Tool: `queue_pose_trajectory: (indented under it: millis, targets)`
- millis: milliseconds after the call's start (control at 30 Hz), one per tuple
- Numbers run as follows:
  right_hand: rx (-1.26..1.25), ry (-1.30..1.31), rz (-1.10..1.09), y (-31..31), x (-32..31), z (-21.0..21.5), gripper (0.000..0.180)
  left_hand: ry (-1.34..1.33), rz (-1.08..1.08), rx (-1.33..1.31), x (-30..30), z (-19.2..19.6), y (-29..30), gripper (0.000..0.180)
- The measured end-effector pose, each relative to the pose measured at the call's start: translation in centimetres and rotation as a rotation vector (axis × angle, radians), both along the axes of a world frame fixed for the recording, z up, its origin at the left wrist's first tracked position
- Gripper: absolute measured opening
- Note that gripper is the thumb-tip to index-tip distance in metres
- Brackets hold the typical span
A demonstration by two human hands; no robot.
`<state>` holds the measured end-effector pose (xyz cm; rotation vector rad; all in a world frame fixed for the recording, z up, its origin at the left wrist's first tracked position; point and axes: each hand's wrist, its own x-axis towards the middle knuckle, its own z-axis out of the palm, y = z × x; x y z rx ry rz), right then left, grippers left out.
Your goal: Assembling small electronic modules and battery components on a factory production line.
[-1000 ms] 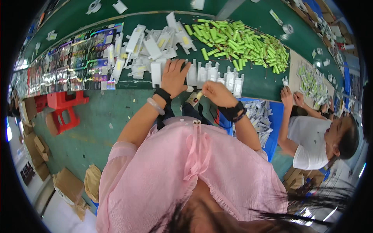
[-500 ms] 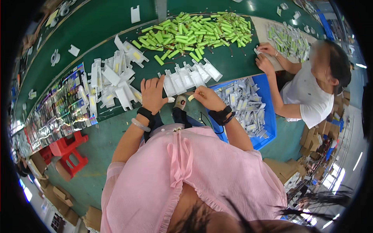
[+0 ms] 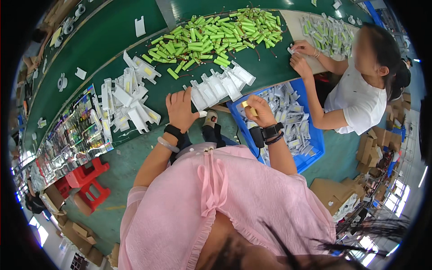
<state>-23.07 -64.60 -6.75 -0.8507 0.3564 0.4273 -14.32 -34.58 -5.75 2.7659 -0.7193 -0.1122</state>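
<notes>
So, your left hand [image 3: 181, 110] is at the near table edge, fingers extended and loosely apart, thumb out sideways, at the left end of a slanted row of white rectangular plastic cases [image 3: 218, 91]; can't tell if the fingers press on the end case. White bit at the thumb tip, too small to identify. Your right hand [image 3: 261, 111] has its fingers closed, pinching a small yellow strip [image 3: 246, 104] in front of the table edge, over the left side of a blue plastic bin [image 3: 317, 155] filled with white cases. Row sits close to that edge. Clearance: bare green tabletop [image 3: 267, 67] opens right of the row toward a co-worker's hands [image 3: 302, 58]; narrow gap behind, up to the heap of lime-green cylindrical cells [image 3: 211, 39]. Left side's tight: loose white case pile [image 3: 128, 96] near your hand.
</notes>
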Motion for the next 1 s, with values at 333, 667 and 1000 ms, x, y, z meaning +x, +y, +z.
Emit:
queue_pose_trajectory:
  millis: [333, 667, 1000]
  targets:
    - [0.053, 0.236, -0.223, -1.5, -1.3, -3.2, 0.021, 0.017, 0.078, -0.082, -0.1, 0.7, -1.7, 0.118]
    - [-0.481, 0.242, 0.109, 1.6, 2.0, -2.2, 0.043, 0.01, 0.035, -0.092, 1.3, -0.9, -4.5, 0.119]
    - [-0.57, 0.059, 0.1, 0.6, 0.8, -2.2, 0.031, 0.032, 0.032, -0.089, 1.1, -1.6, -5.0, 0.118]
